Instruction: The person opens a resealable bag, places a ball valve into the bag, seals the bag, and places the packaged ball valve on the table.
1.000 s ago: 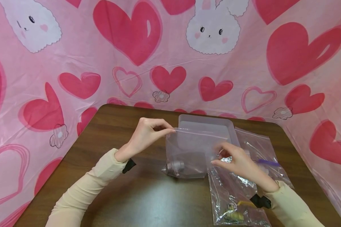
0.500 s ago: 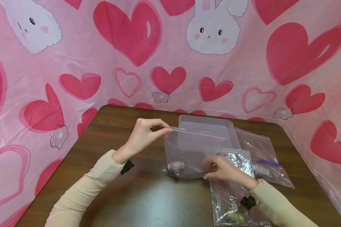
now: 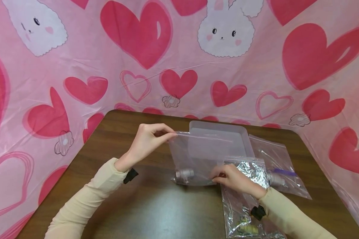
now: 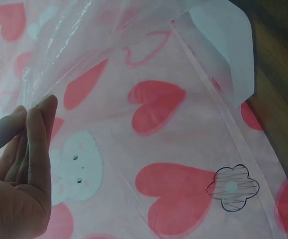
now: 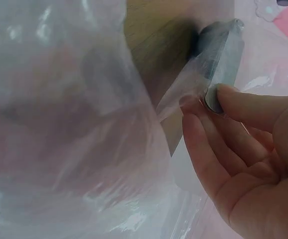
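A clear zip bag [image 3: 194, 149] stands spread on edge, a silver metal pipe fitting [image 3: 185, 174] at its lower left. My left hand [image 3: 148, 142] pinches its upper left corner between thumb and fingertips; the left wrist view shows the plastic gathered there. At the lower right edge is my right hand [image 3: 234, 179]. In the right wrist view its thumb and finger pinch a grey strip-like piece [image 5: 226, 64] with a dark rounded end, against the bag's plastic. What kind of piece it is, and whether it lies inside the bag, I cannot tell.
A translucent tray [image 3: 247, 139] sits behind. To the right, a front bag [image 3: 231, 202] contains shiny silver material and a yellow fitting [image 3: 247, 229]. Partly under it, another bag [image 3: 272, 149] holds a metal fitting [image 3: 277, 180] and a purple strip [image 3: 285, 172].
My right hand has moved from the bag's right side down and left to its lower right edge. My left hand has drawn the upper corner slightly left.
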A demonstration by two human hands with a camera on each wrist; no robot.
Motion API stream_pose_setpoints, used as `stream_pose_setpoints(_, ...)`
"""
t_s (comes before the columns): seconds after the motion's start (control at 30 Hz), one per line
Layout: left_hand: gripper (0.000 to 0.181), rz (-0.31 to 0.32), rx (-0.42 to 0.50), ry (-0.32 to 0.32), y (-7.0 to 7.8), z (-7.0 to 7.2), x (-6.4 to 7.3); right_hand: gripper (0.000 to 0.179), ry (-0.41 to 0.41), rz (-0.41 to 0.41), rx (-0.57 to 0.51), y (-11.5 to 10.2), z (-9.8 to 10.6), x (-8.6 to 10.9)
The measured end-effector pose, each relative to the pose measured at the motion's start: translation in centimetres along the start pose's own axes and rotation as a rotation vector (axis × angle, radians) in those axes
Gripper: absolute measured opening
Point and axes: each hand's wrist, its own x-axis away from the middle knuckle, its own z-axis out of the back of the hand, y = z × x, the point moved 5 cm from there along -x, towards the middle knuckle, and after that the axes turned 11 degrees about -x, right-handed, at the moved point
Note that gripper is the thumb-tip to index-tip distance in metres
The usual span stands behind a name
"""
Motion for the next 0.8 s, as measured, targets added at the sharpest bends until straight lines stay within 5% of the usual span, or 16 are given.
stream_pose_setpoints(0.3, 0.007, 0.031, -0.003, 0.008, -0.3, 1.0, 0.3, 0.008, -0.055, 0.009, -0.100, -0.6, -0.2, -0.5)
stream_pose_setpoints(0.53, 0.006, 0.098, -0.029, -0.002, -1.7, 1.6, 0.3, 0.013, -0.171, -0.146, -0.319, -0.8, -1.4, -1.2)
stream_pose_setpoints(0.8, 0.010, 0.236, 0.042, -0.064, -4.4, 1.6, 0.3, 0.021, -0.272, -0.379, -0.584, -0.3, -2.9, -1.4)
